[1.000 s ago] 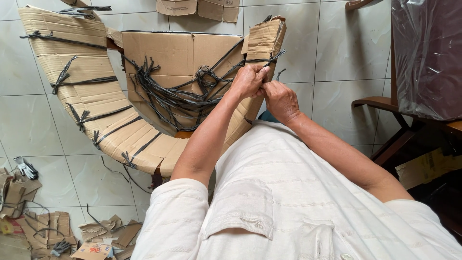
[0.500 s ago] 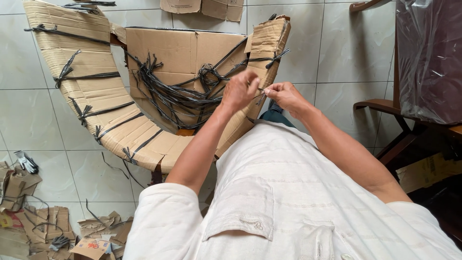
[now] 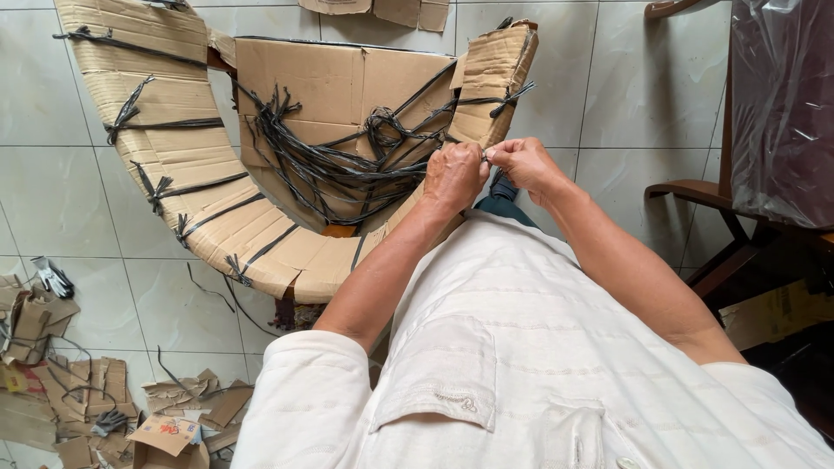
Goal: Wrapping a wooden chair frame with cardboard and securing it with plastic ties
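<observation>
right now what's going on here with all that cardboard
A person in a white shirt works on a curved cardboard form bound with dark straps. The left hand and right hand meet at its right-hand end, pinching a strap end between the fingertips. Cardboard scraps lie on the tiled floor at lower left, and a wooden chair stands to the right.

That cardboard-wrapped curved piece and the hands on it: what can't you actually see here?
Head view only:
- What the left hand and right hand pinch: too small, covered by fingers.
- Curved cardboard piece: top cut off by the frame edge.
- What is under its wrapping: hidden.
- Wooden chair: cut off at the right, covered by plastic sheet.
</observation>
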